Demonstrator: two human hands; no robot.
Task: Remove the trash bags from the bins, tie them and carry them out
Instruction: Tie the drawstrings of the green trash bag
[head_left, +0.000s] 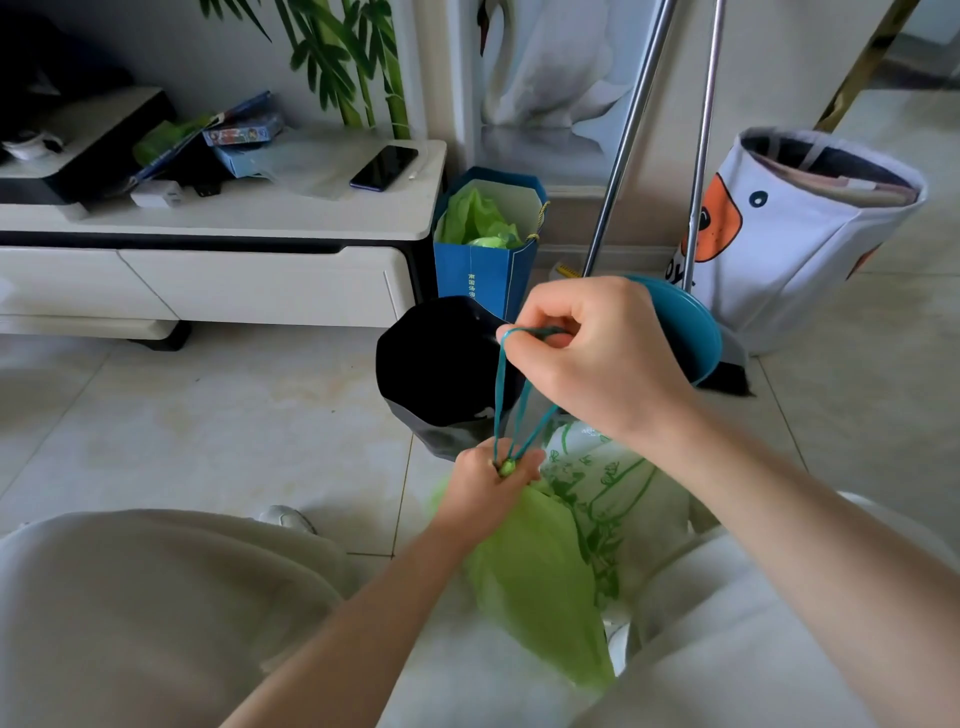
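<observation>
Pale glossy floor tiles spread under a low white cabinet at ten o'clock; a blue paper gift bag stuffed with green plastic stands at twelve, and a white fabric basket with an orange-beaked face at two. Just past the hands sits a small dark bin with an empty black interior, its liner already out.

That liner, a thin lime-green plastic trash bag, hangs at six o'clock between the person's knees, beside a white bag printed with green drawings. The step in hand looks like the tying. To do it well, the neck should stay choked tight while the cord is drawn straight up, so the mouth closes fully before any knot goes in.

The left hand is curled closed around the gathered neck, gripping it where the cord emerges. The right hand, higher up at one o'clock, is mostly folded, thumb and forefinger pinching the looped teal drawstring, which runs taut between the two hands.
</observation>
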